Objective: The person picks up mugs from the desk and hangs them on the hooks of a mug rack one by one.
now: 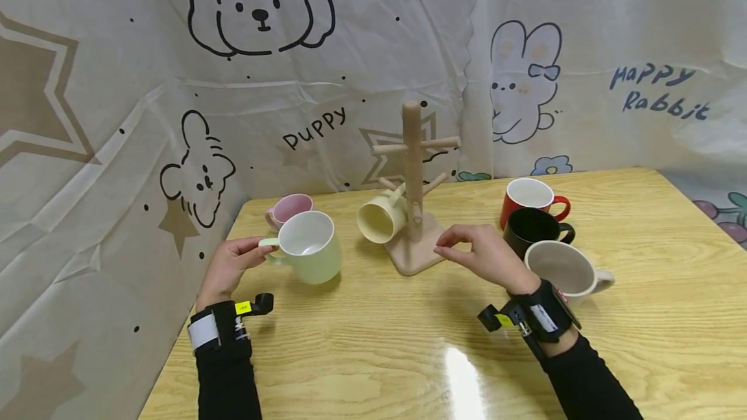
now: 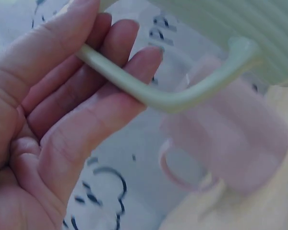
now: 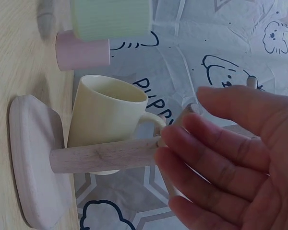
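Note:
My left hand [image 1: 232, 268] pinches the handle of a light green mug [image 1: 315, 255] between thumb and fingers. The mug is upright and held just above the table. Behind it stands a pink mug [image 1: 292, 206]. A wooden mug tree [image 1: 413, 174] stands mid-table, and a pale yellow mug [image 1: 379, 219] hangs tilted by its handle from a lower left peg. My right hand [image 1: 484, 255] hovers right of the tree's base, holding nothing, with fingers loosely bent; in the right wrist view the tree's post [image 3: 103, 155] lies past its fingertips.
At the right stand a red mug [image 1: 528, 194] with a white inside, a black mug [image 1: 531, 232] and a beige mug [image 1: 563, 271], close together beside my right forearm. A printed cloth [image 1: 373, 31] hangs behind the wooden table [image 1: 350, 355] and along its left side.

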The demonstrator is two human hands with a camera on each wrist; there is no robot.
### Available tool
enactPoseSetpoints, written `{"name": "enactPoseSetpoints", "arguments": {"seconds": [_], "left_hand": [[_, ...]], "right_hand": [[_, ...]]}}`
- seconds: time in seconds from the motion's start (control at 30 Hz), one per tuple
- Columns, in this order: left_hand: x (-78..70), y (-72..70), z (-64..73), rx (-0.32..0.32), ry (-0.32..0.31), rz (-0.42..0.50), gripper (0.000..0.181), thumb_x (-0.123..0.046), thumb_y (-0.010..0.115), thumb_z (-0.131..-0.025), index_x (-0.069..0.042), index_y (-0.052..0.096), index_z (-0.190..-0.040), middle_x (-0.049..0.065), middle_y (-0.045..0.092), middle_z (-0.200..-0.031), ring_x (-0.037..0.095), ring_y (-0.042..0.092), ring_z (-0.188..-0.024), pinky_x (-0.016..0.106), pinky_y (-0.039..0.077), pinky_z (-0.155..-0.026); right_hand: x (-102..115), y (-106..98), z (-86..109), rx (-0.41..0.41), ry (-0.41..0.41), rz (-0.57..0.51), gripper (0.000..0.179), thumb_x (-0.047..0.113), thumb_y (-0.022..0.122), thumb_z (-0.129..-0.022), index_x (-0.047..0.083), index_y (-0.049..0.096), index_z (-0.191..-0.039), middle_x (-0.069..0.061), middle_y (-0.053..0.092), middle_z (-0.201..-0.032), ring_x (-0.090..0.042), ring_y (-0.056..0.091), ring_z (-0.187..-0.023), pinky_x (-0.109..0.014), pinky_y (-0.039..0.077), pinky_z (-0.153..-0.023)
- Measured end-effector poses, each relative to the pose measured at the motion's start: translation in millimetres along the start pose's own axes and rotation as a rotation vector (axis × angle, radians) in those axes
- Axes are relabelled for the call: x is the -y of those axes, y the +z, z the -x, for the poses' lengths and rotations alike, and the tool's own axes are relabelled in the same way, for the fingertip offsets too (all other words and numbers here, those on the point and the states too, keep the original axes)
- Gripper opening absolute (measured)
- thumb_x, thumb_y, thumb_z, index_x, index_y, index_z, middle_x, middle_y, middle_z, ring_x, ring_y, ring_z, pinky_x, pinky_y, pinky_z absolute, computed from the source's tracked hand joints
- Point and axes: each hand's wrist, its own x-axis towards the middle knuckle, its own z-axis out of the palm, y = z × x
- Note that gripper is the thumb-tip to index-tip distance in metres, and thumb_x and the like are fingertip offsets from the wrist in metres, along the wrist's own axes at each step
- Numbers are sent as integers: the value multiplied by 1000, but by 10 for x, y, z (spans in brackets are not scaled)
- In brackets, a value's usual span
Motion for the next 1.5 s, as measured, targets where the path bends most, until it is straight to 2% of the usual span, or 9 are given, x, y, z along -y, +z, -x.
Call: {"name": "enactPoseSetpoints", "arguments": {"seconds": [0.13,0.23,0.63,0.73,0.83,1.0,1.13,1.3,1.5], "left_hand": [[-157,66,4,2,48,48,13,-22,63,-87,-19,71,-96,-21,67,-84,-1,59,-83,16,51,-74],[-282,130,14,10,88,100,15,-16,63,-87,-29,70,-91,-20,68,-83,-1,61,-82,15,52,-73],[-718,501,51,124,186,178,30,-6,60,-88,-35,69,-84,-18,67,-80,0,59,-76,16,51,-72],[-807,639,58,150,154,180,23,-9,62,-87,-31,69,-84,-17,67,-79,1,58,-76,18,50,-73],[-896,790,67,182,127,187,11,-10,62,-87,-13,71,-92,-17,66,-78,1,57,-76,20,49,-72],[-1035,1058,83,233,103,222,31,-11,62,-87,13,61,-107,-17,67,-80,3,58,-78,21,48,-72],[-1123,1265,67,233,81,233,30,-12,64,-86,10,63,-107,-12,67,-81,5,58,-78,22,48,-72],[-1200,1443,55,237,109,265,25,-11,63,-86,7,66,-104,11,70,-91,9,58,-81,24,49,-73],[-1248,1530,78,209,108,291,26,-12,65,-85,9,66,-101,-10,67,-76,7,53,-77,24,47,-72]], "right_hand": [[15,-18,3,-49,-6,-23,11,20,66,-85,13,69,-92,-2,70,-90,-18,64,-88,-48,47,-88],[32,-34,3,-84,4,-48,12,20,66,-85,12,70,-93,-3,70,-90,-20,64,-89,-47,48,-89],[52,-80,13,-170,87,-115,17,21,66,-85,8,70,-95,-9,70,-95,-25,64,-95,-44,51,-86],[49,-97,23,-198,102,-135,18,22,64,-86,7,70,-95,-10,70,-96,-26,64,-95,-44,51,-85],[44,-125,35,-231,118,-149,19,23,63,-87,7,69,-96,-11,69,-96,-26,64,-94,-43,52,-83],[43,-185,47,-276,136,-170,21,24,63,-88,6,69,-96,-12,70,-95,-23,65,-88,-30,53,-76],[41,-235,60,-293,169,-185,23,26,62,-88,6,69,-97,-11,70,-95,-21,64,-86,-20,50,-71],[28,-260,62,-343,192,-191,24,26,62,-88,4,69,-97,-13,69,-95,-18,63,-86,-16,48,-70],[-18,-290,68,-400,229,-228,30,31,60,-89,4,68,-99,-12,69,-96,1,58,-80,-16,46,-71]]}}
